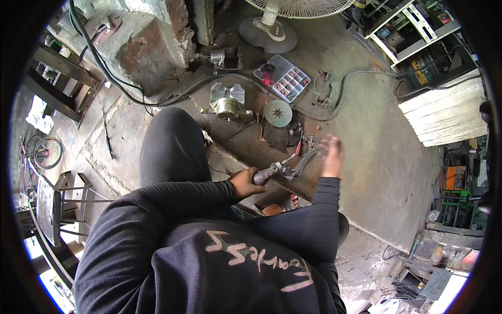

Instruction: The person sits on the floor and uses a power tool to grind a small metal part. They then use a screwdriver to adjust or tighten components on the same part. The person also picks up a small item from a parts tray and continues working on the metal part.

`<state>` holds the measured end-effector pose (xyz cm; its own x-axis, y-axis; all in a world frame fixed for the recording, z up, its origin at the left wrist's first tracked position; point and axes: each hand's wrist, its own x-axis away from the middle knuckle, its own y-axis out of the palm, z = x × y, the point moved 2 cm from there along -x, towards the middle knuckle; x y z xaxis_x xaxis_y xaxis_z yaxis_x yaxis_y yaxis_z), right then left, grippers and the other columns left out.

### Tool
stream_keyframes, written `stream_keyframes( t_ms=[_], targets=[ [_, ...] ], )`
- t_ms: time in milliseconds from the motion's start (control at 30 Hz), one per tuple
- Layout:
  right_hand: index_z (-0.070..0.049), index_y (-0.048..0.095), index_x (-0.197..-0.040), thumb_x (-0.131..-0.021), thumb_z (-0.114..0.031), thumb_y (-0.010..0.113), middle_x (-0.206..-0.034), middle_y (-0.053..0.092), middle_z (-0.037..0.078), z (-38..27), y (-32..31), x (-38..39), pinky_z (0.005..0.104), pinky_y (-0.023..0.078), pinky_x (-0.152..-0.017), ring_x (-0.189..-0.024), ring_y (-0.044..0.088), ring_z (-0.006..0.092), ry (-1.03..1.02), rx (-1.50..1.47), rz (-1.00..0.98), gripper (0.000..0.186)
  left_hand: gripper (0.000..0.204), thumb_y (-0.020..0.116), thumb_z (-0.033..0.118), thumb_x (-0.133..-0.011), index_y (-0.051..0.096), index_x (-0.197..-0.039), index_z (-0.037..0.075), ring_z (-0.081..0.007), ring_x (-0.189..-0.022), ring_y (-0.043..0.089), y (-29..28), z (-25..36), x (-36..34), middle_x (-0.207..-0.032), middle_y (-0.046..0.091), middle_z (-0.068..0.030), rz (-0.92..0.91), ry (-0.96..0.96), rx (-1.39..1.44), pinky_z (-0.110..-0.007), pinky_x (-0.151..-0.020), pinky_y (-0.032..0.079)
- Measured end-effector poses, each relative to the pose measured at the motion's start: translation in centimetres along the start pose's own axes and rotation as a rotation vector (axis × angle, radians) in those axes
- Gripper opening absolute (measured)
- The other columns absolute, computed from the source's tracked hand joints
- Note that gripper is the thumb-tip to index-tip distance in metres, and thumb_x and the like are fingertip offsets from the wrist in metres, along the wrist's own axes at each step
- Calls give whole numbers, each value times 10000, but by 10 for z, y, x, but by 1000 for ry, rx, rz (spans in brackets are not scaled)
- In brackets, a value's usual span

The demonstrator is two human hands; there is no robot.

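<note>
Dark grey and dull metal: one hand-held tool point(267, 173), centre of the frame, slightly below the middle. Body thick, rounded and darker at the rear; lighter grey toward the front, narrowing to a slim tip angled to the upper right. Finer surface detail too small to tell.

Left hand point(243, 183): fingers wrapped round the rear of the tool, closed on it.

Right hand point(332, 155), right of centre: fingers extended and loosely parted, blurred; nothing visible in its grasp. Whether it touches the neighbouring piece cannot be told.

Curved metal piece point(303, 164), between the tool and the right hand: grey, arched, worn-looking, with an irregular upper end. Just beside it, one slender red item point(298, 148).

Above these, upper centre: one pale round disc point(278, 113), dark star-shaped mark at its middle; one brassy metal assembly point(228, 106); one clear compartment box point(282, 78), small coppery pieces in its cells.
</note>
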<state>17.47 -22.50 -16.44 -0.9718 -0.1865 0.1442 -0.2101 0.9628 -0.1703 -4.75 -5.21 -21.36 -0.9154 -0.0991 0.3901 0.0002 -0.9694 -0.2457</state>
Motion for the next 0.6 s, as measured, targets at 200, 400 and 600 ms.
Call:
stream_keyframes(
  t_ms=[200, 400, 600],
  targets=[
    [-54, 539, -1183, -966, -500, 339, -1181, 560, 128, -10, 40, 44, 364, 447, -843, -1042, 553, 237, -22, 365, -526, 535, 572, 770, 333, -691, 547, -1071, -32, -300, -797, 640, 0, 11, 10, -854, 642, -191, -134, 124, -147, -371, -746, 496],
    [-92, 606, -1125, -939, -599, 332, -856, 647, 47, 16, 38, 37, 231, 457, -622, -771, 606, 122, 20, 61, -514, 605, 583, 776, 324, -660, 557, -1075, -22, -333, -857, 642, 1, 11, 7, -903, 644, -228, -97, 101, -116, -384, -766, 493],
    [-51, 587, -918, -899, -199, 587, -721, 608, 0, 11, 35, 29, 224, 400, -516, -570, 534, 61, 150, 302, -699, 149, 546, 767, 345, -684, 560, -1031, -22, -317, -852, 635, -2, 0, -1, -902, 634, -210, 15, 10, -5, -381, -765, 485]
  ],
)
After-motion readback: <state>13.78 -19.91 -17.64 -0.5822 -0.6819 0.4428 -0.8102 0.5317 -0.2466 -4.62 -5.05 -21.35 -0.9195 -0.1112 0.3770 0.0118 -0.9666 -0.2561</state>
